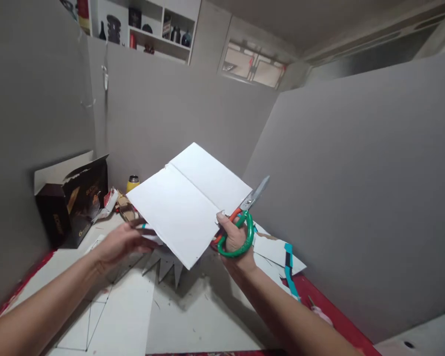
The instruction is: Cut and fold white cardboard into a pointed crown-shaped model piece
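My right hand (235,237) is closed round a pair of scissors (246,210) with green and orange handles, blades pointing up and right. Its thumb also pins the near edge of a folded white card (185,207), held tilted above the table with a crease across it. Beyond the card's left corner, my left hand (122,242) reaches in with fingers stretched and apart; the fingertips are partly hidden. Close to those fingers is a white piece with jagged points (166,269), mostly covered by the card.
A dark printed box (77,202) with torn flaps stands at the left, near a yellow bottle (132,183). White sheets with drawn lines (96,309) lie on the table. Card pieces with blue-and-black tape (288,262) lie at right. Grey partitions (356,183) surround the table.
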Demonstrator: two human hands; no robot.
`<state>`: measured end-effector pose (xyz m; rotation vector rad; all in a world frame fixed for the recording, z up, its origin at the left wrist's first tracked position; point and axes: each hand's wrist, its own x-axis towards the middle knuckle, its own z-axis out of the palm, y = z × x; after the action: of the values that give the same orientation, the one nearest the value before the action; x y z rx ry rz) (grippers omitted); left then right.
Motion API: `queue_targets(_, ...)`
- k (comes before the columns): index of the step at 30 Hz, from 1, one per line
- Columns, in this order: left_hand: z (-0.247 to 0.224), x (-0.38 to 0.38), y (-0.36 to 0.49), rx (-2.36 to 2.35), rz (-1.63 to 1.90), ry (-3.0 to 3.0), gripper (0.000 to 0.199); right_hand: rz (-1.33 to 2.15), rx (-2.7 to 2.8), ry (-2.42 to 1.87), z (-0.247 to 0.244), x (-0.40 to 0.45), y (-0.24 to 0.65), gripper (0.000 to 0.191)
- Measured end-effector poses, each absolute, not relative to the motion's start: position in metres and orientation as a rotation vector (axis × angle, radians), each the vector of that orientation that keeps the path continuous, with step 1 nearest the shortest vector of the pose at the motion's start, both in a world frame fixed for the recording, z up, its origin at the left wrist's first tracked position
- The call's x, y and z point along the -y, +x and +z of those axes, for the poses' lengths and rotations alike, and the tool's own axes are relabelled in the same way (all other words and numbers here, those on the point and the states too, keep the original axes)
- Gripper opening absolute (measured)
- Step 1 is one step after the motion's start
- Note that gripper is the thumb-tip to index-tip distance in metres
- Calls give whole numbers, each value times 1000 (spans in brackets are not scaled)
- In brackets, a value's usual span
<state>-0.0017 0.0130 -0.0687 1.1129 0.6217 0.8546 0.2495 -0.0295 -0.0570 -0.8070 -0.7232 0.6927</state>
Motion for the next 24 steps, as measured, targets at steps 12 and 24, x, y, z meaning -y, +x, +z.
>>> queue_targets(12, -61, 43, 32, -701, 1054, 1192, 38, 937, 639, -780, -60, 26, 182, 30)
queue_targets(24, -25, 32, -2, -625, 1206, 1424, 26, 1027, 730, -857, -80, 51, 215, 45)
